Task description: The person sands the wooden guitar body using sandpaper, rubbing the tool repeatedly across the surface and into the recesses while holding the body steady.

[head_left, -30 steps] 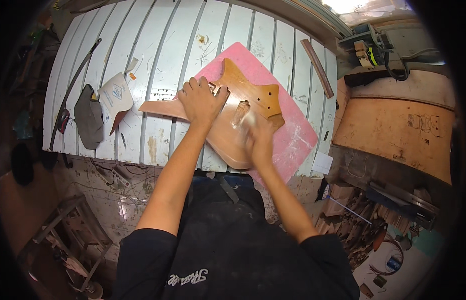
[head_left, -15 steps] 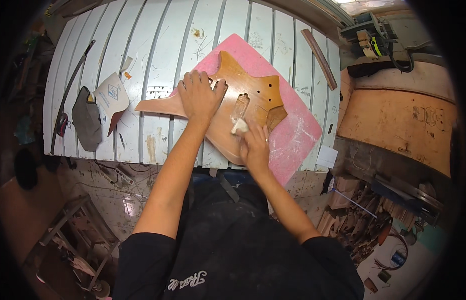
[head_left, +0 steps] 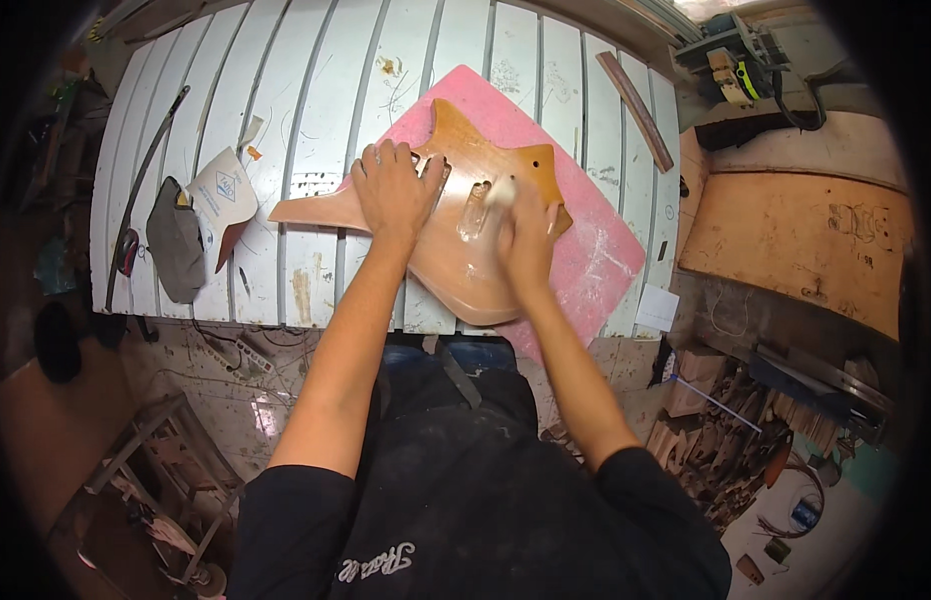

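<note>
A wooden electric guitar body [head_left: 471, 285], pale across the middle and amber at its horned edges, lies on a pink padded sheet [head_left: 606, 240]. Several cavities and small holes are cut into it. My left hand [head_left: 390, 190] rests flat on the body where its tapered arm reaches left, fingers spread, thumb beside a cavity. In my right hand [head_left: 530, 235] is a small cream-white pad [head_left: 502, 192], blurred by motion, held against the body's face just right of the middle cavity. Its exact kind and some of my right fingers cannot be made out.
White slats with dark gaps form the bench [head_left: 316, 110]. On its left lie a curved dark strip [head_left: 156, 150], a grey cloth [head_left: 174, 245] and a bent paper sheet [head_left: 224, 190]. A wooden stick [head_left: 636, 112] is at the far right. Wood offcuts [head_left: 731, 410] are stacked below right.
My right hand and the pad have moved away from me and slightly right over the guitar body. My left hand stays in nearly the same place.
</note>
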### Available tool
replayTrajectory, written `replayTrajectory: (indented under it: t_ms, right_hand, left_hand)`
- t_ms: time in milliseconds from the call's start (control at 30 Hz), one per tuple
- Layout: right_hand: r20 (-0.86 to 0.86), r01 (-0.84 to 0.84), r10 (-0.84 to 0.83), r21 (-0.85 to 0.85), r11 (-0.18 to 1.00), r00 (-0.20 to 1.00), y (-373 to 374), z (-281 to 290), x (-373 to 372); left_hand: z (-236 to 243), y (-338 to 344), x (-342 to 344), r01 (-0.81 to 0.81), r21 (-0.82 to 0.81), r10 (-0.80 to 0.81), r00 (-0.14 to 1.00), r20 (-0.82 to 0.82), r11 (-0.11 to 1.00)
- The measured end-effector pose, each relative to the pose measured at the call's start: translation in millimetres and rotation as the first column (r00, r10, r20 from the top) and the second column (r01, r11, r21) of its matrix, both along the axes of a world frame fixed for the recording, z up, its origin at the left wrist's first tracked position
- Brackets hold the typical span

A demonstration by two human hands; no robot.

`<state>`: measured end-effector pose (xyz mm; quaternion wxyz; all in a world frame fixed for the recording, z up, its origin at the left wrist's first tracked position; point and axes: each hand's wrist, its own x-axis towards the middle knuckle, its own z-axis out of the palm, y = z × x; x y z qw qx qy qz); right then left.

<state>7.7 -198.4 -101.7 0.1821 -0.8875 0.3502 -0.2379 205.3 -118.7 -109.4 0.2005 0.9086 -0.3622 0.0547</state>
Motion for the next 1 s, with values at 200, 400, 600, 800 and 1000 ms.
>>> replayTrajectory:
  t_ms: [200,400,600,800,1000]
  right_hand:
    - [-0.009,-0.041,0.041,0.023,0.999,0.999,20.0,-7.2,-15.9]
    - [-0.047,-0.035,0.033,-0.04,0.999,0.998,0.0,7.3,-5.7]
    - [-0.002,0.003,-0.003,-0.003,1.0,1.0,23.9,-1.0,-10.0]
    - [-0.059,-0.049,0.05,0.01,0.999,0.997,0.3,6.7,-3.1]
    - [0.102,-0.059,0.058,0.004,0.998,0.993,9.6,-8.5,0.0]
  left_hand:
    - [7.2,-1.2,-1.6,-0.016,0.069,0.026,0.99,-0.138,0.997]
    - [7.1,-2.9,-2.1,-0.019,0.093,0.027,0.996,-0.089,0.996]
    - [2.6,1.0,-1.6,-0.036,0.05,0.04,0.997,-0.073,0.998]
    - [6.3,-1.9,-3.0,-0.033,0.069,0.038,0.997,-0.069,0.997]
    - [-2.6,0.7,-1.8,-0.04,0.044,0.042,0.999,-0.031,0.998]
